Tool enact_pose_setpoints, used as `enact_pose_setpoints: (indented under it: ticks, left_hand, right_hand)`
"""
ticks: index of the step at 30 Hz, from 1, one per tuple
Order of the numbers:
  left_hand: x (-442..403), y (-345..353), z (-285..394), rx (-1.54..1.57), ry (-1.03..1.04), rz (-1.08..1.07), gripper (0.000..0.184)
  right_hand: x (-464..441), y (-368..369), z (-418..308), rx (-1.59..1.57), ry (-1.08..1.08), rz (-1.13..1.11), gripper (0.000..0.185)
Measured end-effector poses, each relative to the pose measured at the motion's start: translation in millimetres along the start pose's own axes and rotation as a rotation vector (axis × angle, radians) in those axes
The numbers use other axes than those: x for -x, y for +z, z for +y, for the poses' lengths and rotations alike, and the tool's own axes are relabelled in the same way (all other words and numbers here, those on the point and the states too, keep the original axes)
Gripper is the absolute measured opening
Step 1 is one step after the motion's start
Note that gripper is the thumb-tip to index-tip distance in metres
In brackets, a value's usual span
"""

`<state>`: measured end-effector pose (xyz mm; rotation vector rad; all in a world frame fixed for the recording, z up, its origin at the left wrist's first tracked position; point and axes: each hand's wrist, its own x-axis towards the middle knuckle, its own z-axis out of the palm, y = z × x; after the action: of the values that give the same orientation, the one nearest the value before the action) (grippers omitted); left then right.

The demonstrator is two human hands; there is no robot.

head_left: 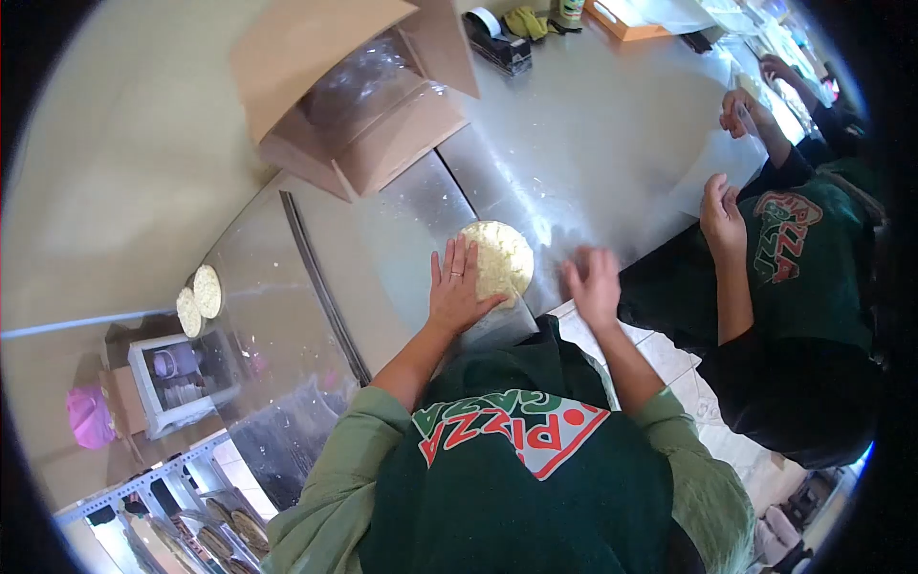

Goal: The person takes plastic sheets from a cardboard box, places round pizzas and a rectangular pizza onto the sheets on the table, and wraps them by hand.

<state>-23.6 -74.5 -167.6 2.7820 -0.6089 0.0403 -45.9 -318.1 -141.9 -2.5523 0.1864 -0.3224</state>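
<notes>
A round, pale disc with a crumbly-looking top (pixel 504 256) lies near the front edge of the metal table. My left hand (pixel 460 287), with a ring on one finger, rests flat with spread fingers on the disc's left side. Under the disc's lower edge, a clear plastic sheet or bag (pixel 507 328) reaches toward my apron. My right hand (pixel 595 287) is raised to the right of the disc, apart from it and blurred by motion, so its fingers are hard to make out.
An open cardboard box (pixel 382 124) stands behind on the metal table (pixel 593 124). Two more pale discs (pixel 207 291) lie at the far left. A co-worker (pixel 803 249) at the right holds a clear sheet (pixel 722 167). A tape dispenser (pixel 497 43) sits at the back.
</notes>
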Motion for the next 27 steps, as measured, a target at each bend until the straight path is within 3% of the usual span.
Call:
enact_pose_setpoints:
  ticks: [1,4,8,11,13,14,16,19,22,25,27]
  left_hand:
    - [-1,2,0,-0.003,0.016,-0.014,0.101]
    - [-5,-2,1,0.010,0.011,-0.039,0.100]
    - [-13,-2,7,0.046,0.072,-0.074,0.094]
    - [-15,3,7,0.057,0.089,-0.072,0.083]
    - [-14,5,5,0.063,0.094,-0.044,0.073]
    - [-15,5,3,0.295,0.002,0.033,0.064]
    - [-19,3,0,0.758,-0.179,0.187,0.049]
    - [-40,3,-12,0.854,-0.477,0.146,0.031]
    - [-51,21,-36,0.764,-0.569,0.009,0.022]
    - [-50,7,-39,0.739,-0.650,0.117,0.026]
    - [-38,-19,-33,0.514,-0.468,0.299,0.033]
  right_hand:
    - [-14,-3,13,0.054,-0.070,0.098,0.039]
    - [-31,-5,33,0.108,0.024,-0.144,0.045]
    - [-40,6,38,-0.282,0.331,-0.237,0.022]
    - [-36,-8,-10,-0.519,0.247,-0.196,0.011]
    - [-19,-10,-50,-0.438,-0.041,-0.227,0.008]
    - [-7,0,-62,-0.480,-0.114,-0.303,0.008]
    - [15,18,-74,-0.261,-0.284,-0.342,0.010]
    - [36,35,-79,-0.076,-0.523,-0.398,0.018]
    - [49,34,-81,-0.041,-0.565,-0.453,0.026]
    - [56,32,-86,-0.030,-0.616,-0.514,0.032]
    - [65,39,-86,-0.009,-0.643,-0.492,0.032]
